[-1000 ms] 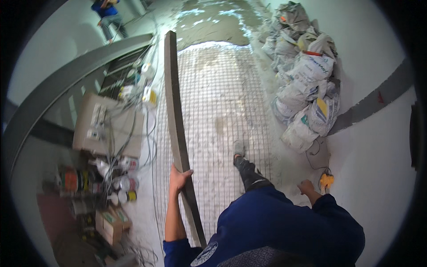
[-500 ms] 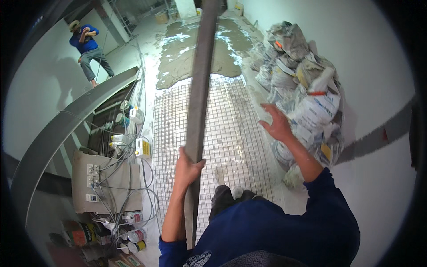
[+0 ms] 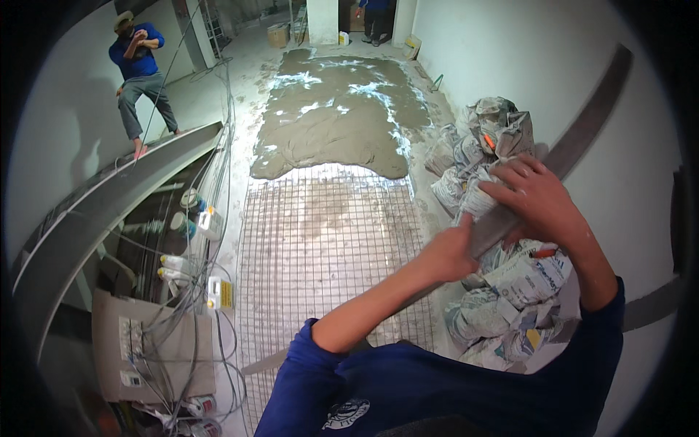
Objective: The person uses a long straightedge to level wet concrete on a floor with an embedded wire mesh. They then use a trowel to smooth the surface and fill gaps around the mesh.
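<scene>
A long grey straightedge bar runs slantwise from low left, behind my left forearm, up to the far right. My left hand is closed round its middle. Farther up the bar, my right hand curls over it, with the fingers bent across the upper edge. Below and ahead lies a steel wire mesh over the pale floor. Wet grey mortar covers the mesh's far part, its front edge rounded and uneven.
Crumpled sacks pile along the right wall. At left are white jugs, tangled cables, a cardboard sheet and a curved grey beam beside an opening. One person stands there; another person is at the back.
The straightedge has swung from nearly upright to a slant toward the right. My left hand moved right with it, and my right hand, free before, has come onto the bar.
</scene>
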`<action>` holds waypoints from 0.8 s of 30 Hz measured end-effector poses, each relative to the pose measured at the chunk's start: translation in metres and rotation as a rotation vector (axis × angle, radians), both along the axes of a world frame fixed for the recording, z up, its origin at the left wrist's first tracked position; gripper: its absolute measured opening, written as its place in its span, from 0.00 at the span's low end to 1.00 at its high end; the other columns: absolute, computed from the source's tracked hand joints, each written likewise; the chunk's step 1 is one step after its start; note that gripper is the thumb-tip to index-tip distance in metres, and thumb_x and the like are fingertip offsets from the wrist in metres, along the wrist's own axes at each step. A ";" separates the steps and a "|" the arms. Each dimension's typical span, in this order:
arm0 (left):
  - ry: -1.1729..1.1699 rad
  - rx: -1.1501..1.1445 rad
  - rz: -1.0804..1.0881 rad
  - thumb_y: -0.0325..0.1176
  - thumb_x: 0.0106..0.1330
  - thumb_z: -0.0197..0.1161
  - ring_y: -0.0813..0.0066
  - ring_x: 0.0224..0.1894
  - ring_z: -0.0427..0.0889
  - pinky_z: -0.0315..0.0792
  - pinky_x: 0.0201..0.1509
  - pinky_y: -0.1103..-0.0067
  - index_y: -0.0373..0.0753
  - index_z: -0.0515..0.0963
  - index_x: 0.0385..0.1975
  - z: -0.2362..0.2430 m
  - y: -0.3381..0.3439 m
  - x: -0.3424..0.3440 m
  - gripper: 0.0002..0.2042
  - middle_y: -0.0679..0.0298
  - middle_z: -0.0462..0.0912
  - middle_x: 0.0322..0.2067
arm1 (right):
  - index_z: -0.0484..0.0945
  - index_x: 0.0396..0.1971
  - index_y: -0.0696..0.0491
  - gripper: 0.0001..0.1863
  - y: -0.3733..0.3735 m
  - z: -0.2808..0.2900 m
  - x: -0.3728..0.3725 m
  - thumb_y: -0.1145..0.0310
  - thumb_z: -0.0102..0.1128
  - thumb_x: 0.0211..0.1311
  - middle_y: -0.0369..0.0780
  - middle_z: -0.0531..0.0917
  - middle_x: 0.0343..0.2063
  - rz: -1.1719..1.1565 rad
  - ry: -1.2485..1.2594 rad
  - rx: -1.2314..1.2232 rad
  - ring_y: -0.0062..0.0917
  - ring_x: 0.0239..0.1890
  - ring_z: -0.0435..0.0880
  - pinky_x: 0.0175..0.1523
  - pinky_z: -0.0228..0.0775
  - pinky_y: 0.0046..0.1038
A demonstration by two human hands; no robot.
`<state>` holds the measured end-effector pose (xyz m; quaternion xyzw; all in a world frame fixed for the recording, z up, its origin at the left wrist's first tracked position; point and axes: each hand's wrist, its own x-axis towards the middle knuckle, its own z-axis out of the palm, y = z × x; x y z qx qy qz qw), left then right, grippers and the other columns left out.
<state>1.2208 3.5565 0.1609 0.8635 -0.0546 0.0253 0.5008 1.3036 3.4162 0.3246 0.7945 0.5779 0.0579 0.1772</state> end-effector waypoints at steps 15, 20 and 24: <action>-0.132 0.269 -0.509 0.25 0.47 0.66 0.48 0.36 0.85 0.76 0.36 0.59 0.37 0.67 0.52 -0.067 0.100 0.248 0.28 0.49 0.83 0.29 | 0.82 0.46 0.46 0.35 0.052 -0.086 0.204 0.53 0.80 0.29 0.44 0.86 0.28 -0.597 0.319 -0.325 0.43 0.34 0.86 0.42 0.77 0.41; -0.026 0.512 -0.487 0.29 0.50 0.69 0.53 0.38 0.85 0.77 0.39 0.60 0.43 0.70 0.52 -0.121 0.201 0.327 0.26 0.54 0.83 0.32 | 0.82 0.44 0.47 0.28 0.113 -0.203 0.278 0.61 0.69 0.33 0.47 0.85 0.29 -0.594 0.538 0.051 0.45 0.35 0.86 0.42 0.77 0.43; -0.185 0.532 -0.086 0.28 0.55 0.63 0.56 0.53 0.79 0.71 0.54 0.60 0.43 0.73 0.54 -0.169 0.319 0.323 0.23 0.51 0.79 0.46 | 0.81 0.44 0.50 0.28 0.191 -0.298 0.322 0.60 0.68 0.35 0.50 0.85 0.33 -0.709 0.727 0.128 0.47 0.37 0.85 0.44 0.77 0.42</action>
